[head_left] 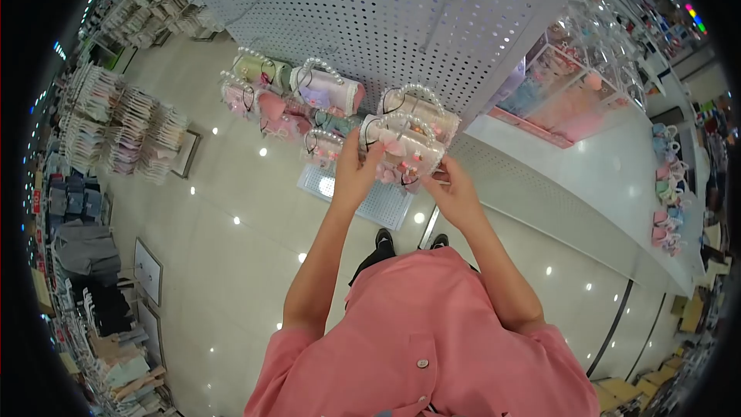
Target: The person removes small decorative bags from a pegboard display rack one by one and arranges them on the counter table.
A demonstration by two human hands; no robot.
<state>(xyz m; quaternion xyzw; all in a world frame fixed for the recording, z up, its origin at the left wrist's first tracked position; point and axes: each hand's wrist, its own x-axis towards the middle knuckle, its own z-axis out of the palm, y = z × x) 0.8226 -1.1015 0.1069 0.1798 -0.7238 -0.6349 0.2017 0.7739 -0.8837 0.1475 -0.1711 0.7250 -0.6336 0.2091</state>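
A small cream-pink handbag [403,144] with a pearl handle and small decorations on its front is between my hands, in front of the pegboard. My left hand [356,171] grips its left end, thumb against the front. My right hand [455,191] closes around its lower right corner; some of those fingertips are hidden. Just behind it hangs another cream handbag [436,117] with a pearl handle. To the left are a lilac handbag [328,91], a green handbag [258,71] and smaller pink bags [279,117].
A grey perforated pegboard [363,15] with a bare metal hook [444,11] rises ahead. A white counter [587,170] at right bears a clear display case [559,93] and several small items. Clothing racks [123,123] stand at left. A low perforated shelf [378,205] lies below the bags.
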